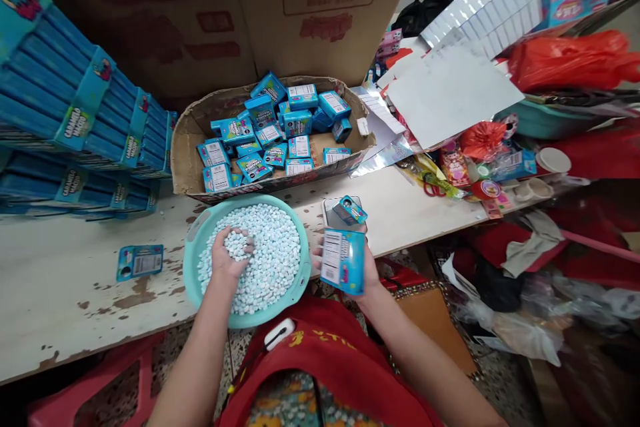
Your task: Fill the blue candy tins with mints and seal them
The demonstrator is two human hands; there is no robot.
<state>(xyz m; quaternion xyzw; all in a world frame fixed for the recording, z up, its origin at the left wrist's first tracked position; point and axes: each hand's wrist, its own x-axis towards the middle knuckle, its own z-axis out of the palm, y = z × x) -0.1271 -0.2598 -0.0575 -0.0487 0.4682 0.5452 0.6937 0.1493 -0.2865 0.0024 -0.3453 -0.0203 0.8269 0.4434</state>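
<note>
My left hand (230, 257) is cupped palm up over a turquoise basin (306, 260), with a heap of small pale candies in its curled fingers. More of these pale candies (277, 240) fill the basin. To the right of the basin, my right hand (369, 273) grips a blue candy box (344, 260) with a white label panel towards me. Just beyond that hand, a small blue box (352, 209) rests on a small flat device (333, 215), which looks like a scale. A flat-looking blue box (140, 261) lies on the table left of the basin.
Behind the basin, a cut-down cardboard tray (185, 153) holds several blue candy boxes (254, 167). Blue display packs (75, 113) are stacked at the left. A large carton (300, 20) stands at the back. Paper sheets (450, 93) and packaging clutter the right side.
</note>
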